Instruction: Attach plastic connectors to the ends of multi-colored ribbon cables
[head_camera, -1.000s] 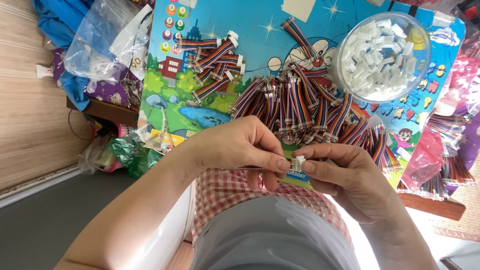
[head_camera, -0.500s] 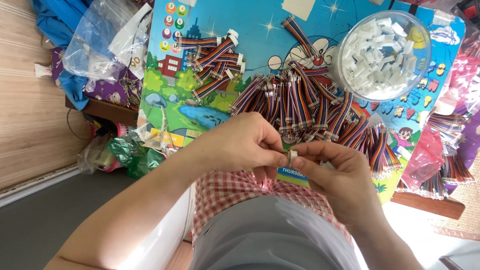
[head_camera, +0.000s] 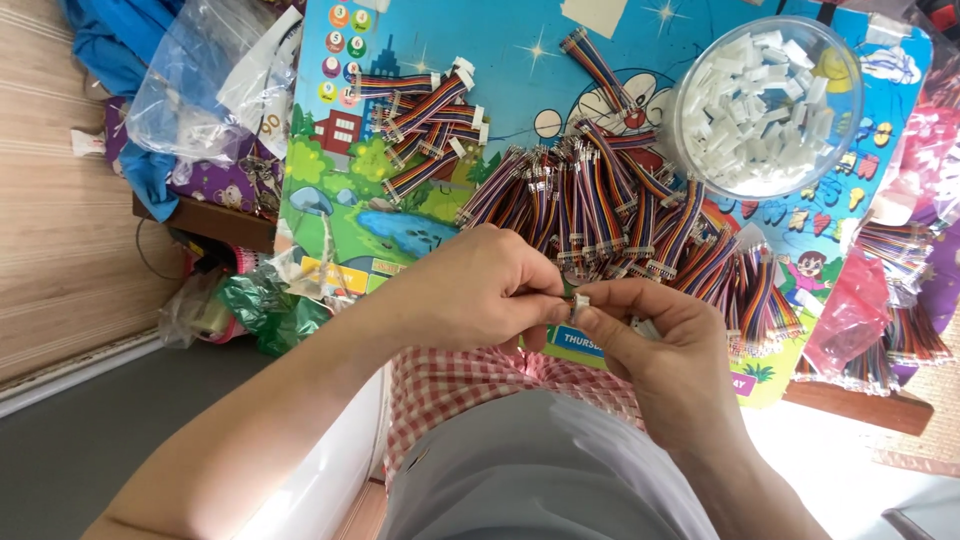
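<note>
A small white plug (head_camera: 580, 301) sits pinched between the fingertips of my left hand (head_camera: 480, 295) and right hand (head_camera: 660, 345), above the pile of striped cables (head_camera: 620, 215).

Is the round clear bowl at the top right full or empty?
Nearly full. The clear bowl stands upright on the colourful mat, and white plastic connectors are heaped in it almost to the rim.

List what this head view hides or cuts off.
- Small white piece: mostly hidden by fingertips of left hand and right hand.
- Multicoloured wire pile: near edge hidden behind both hands.
- Wire bundles at right: cut off by frame edge.
</note>
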